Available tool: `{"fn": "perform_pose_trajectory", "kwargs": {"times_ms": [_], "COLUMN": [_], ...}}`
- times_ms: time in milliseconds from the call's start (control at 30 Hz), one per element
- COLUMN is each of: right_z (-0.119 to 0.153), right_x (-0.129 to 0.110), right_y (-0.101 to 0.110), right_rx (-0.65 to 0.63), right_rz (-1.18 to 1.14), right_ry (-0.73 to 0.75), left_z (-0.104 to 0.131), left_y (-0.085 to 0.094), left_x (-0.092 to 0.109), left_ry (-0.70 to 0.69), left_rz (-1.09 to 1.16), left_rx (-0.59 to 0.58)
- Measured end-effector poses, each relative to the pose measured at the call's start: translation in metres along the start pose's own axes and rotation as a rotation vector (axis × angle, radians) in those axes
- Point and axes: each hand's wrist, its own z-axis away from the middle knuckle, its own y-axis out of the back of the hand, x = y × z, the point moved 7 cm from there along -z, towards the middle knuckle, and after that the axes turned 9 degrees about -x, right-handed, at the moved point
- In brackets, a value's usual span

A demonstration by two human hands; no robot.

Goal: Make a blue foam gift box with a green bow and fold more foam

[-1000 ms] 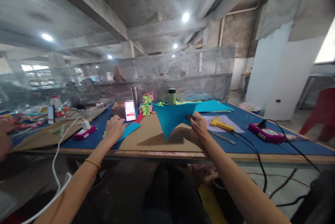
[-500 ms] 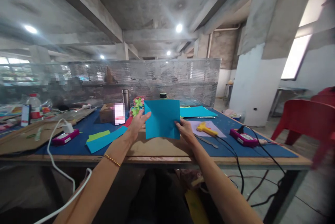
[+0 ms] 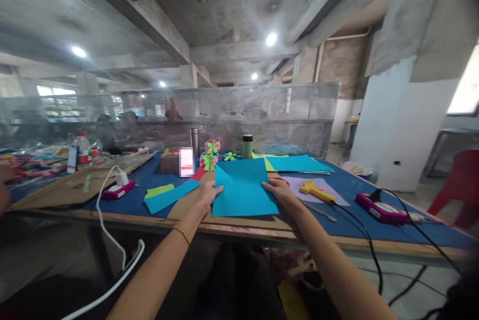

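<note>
A square sheet of blue paper [image 3: 245, 188] is held over a brown cardboard piece [image 3: 187, 205] at the table's front edge. My left hand [image 3: 209, 195] pinches its left edge, thumb on top. At the right edge, my right hand [image 3: 282, 191] grips it the same way; the fingers beneath are hidden. The sheet tilts toward me and bends slightly. Right of it, a yellow glue gun [image 3: 317, 192] lies on lilac paper [image 3: 339, 193], beside a pair of scissors [image 3: 322, 211]. A blue strip [image 3: 172, 197] and a green strip [image 3: 159, 190] of paper lie to the left.
More blue paper [image 3: 299, 163] is stacked behind. A green flask [image 3: 247, 146], green paper bows [image 3: 208, 162], a phone [image 3: 186, 162] and a cardboard box [image 3: 169, 160] stand at the back. Magenta power strips [image 3: 380, 209] with cables sit on the blue table mat [image 3: 344, 220].
The blue sheet has come down from nearly upright to a flatter tilt. My left hand's spread fingers have closed on its edge. The view has turned slightly left.
</note>
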Motion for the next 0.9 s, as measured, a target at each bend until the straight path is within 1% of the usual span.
{"fn": "perform_pose_trajectory", "kwargs": {"times_ms": [200,300,433,600,767,900], "right_z": [-0.003,0.0,0.004,0.009,0.008,0.006], "right_x": [0.007,0.004,-0.002,-0.01,-0.009,-0.007], "right_y": [0.003,0.004,0.005,0.001,0.001,0.0], "right_rx": [0.015,0.034,0.066,0.057,0.103,0.109], "right_rz": [0.087,0.139,0.178,0.17,0.159,0.142], "right_ry": [-0.051,-0.036,-0.012,0.044,0.058,0.056], "left_z": [-0.001,-0.003,0.0,0.006,0.006,0.008], "left_y": [-0.001,0.001,0.008,0.012,0.009,0.006], "left_x": [-0.008,-0.009,-0.011,-0.012,-0.011,-0.011], "left_ry": [0.016,0.017,0.019,0.023,0.031,0.042], "left_rz": [-0.058,-0.07,-0.058,0.005,0.069,0.105], "left_rx": [0.033,0.057,0.078,0.066,0.041,0.018]}}
